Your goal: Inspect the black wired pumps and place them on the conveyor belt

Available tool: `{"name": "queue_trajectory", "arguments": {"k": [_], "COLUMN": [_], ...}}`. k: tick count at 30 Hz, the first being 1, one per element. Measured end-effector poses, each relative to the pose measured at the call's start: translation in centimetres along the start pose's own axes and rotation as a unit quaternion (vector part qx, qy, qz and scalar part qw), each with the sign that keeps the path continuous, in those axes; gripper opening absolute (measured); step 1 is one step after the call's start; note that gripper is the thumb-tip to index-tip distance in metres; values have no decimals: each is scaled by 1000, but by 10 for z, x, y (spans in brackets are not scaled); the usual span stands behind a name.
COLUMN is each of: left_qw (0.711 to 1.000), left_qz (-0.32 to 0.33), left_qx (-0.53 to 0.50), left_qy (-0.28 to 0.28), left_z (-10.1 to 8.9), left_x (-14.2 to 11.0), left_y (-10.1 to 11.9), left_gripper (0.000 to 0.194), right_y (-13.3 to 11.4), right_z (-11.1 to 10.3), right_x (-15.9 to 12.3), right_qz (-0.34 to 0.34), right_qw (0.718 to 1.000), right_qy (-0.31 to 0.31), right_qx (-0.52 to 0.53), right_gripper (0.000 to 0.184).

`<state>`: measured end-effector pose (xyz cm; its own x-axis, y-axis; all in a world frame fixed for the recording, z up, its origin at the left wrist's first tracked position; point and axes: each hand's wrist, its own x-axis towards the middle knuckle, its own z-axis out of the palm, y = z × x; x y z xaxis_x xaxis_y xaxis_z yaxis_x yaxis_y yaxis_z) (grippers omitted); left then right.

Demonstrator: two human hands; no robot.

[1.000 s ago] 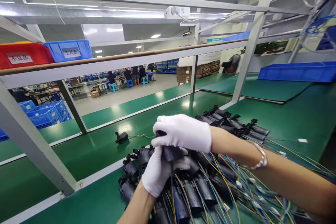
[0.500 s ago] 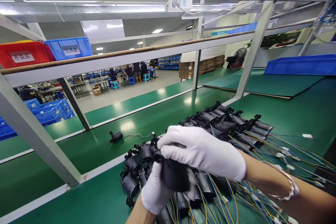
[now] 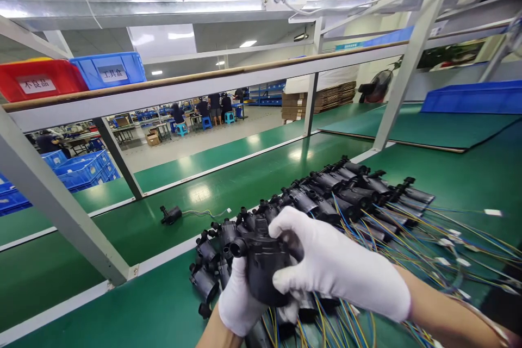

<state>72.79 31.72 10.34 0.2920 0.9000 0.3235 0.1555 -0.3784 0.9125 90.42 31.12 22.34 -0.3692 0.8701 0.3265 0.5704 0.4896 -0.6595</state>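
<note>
Both my hands wear white gloves and hold one black pump (image 3: 263, 266) with short nozzles, raised just above the pile. My left hand (image 3: 238, 304) cups it from below with fingers wrapped round its body. My right hand (image 3: 334, 263) grips its right side, thumb and fingers curled over it. Beneath them lies a long row of several black pumps (image 3: 326, 196) with blue and yellow wires (image 3: 411, 244) trailing right across the green bench mat (image 3: 468, 174).
A single black pump with a lead (image 3: 171, 215) lies alone on the green belt to the left. Grey frame posts (image 3: 53, 201) rise at left and back. Red bin (image 3: 36, 81) and blue bin (image 3: 108, 69) sit on the upper shelf. People work far behind.
My hands have drawn the pump nearer and lower in view, and turned it so its nozzles show. The right hand slid from on top to the pump's right side.
</note>
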Motion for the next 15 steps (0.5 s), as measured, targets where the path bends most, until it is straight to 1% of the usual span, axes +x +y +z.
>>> {"name": "queue_trajectory", "arguments": {"k": [3, 5, 6, 8, 9, 10, 11, 13, 14, 15], "left_qw": [998, 994, 991, 989, 988, 987, 985, 976, 971, 964], "left_qz": [-12, -18, -19, -6, 7, 21, 38, 87, 113, 140], "left_qx": [-48, -97, -123, -149, -149, -140, -125, -83, -58, -28], "left_qy": [-43, -45, -40, 8, 41, 75, 110, 181, 202, 225], "left_z": [2, 4, 4, 6, 7, 8, 10, 12, 12, 13], "left_x": [2, 5, 7, 10, 11, 12, 12, 13, 12, 12], "left_y": [11, 24, 30, 36, 37, 35, 32, 24, 20, 18], "left_gripper": [78, 75, 71, 59, 54, 53, 58, 71, 74, 72], "right_y": [9, 15, 18, 23, 25, 26, 27, 28, 28, 28], "right_z": [8, 8, 6, 1, -1, -2, -3, -3, -1, 0], "right_x": [-2, -1, 0, 1, 1, 0, -2, -7, -10, -13], "right_qz": [-13, -56, -85, -128, -136, -135, -128, -112, -112, -116], "right_qw": [999, 996, 994, 990, 988, 988, 989, 991, 992, 992], "right_qy": [-2, 11, 20, 44, 56, 65, 68, 53, 39, 25], "right_qx": [51, 61, 59, 47, 42, 41, 43, 52, 52, 49], "right_gripper": [17, 9, 10, 16, 18, 22, 27, 41, 47, 52]}}
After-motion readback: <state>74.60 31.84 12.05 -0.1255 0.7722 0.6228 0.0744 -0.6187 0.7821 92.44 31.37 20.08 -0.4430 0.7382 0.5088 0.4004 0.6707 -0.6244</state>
